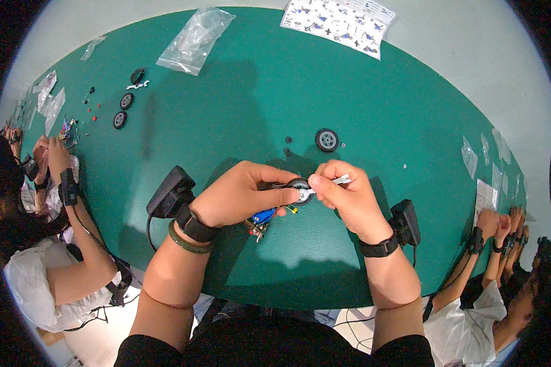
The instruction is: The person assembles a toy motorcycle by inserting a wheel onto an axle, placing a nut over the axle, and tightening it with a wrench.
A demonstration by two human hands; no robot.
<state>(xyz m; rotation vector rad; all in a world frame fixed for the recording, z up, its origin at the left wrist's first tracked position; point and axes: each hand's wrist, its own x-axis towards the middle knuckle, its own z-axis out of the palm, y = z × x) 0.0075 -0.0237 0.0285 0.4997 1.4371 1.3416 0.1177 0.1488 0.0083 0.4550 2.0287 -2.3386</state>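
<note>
- My left hand [242, 199] has its fingers closed round a small black wheel [300, 190] on a toy model, held just above the green bench [239, 98] near its front edge.
- My right hand [346, 199] pinches a thin silver tool [340, 180], its tip touching the wheel's hub — both hands meet at the middle.
- Under my left hand I see the model's blue and yellow parts [263, 217]; how they join I cannot tell.
- Just beyond the fingers lie a loose grey-hubbed wheel [327, 140] and two tiny black bits [287, 145], apart from my hands.
- Further out the bench shows open green cloth, up to a clear plastic bag [196, 40] and a printed instruction sheet [340, 23] at the far edge.
- Far left: three more black wheels [123, 107] and small scattered parts.
- Other people's hands [49, 156] work at the left edge, and another's [496, 223] at the right — well apart from mine.
</note>
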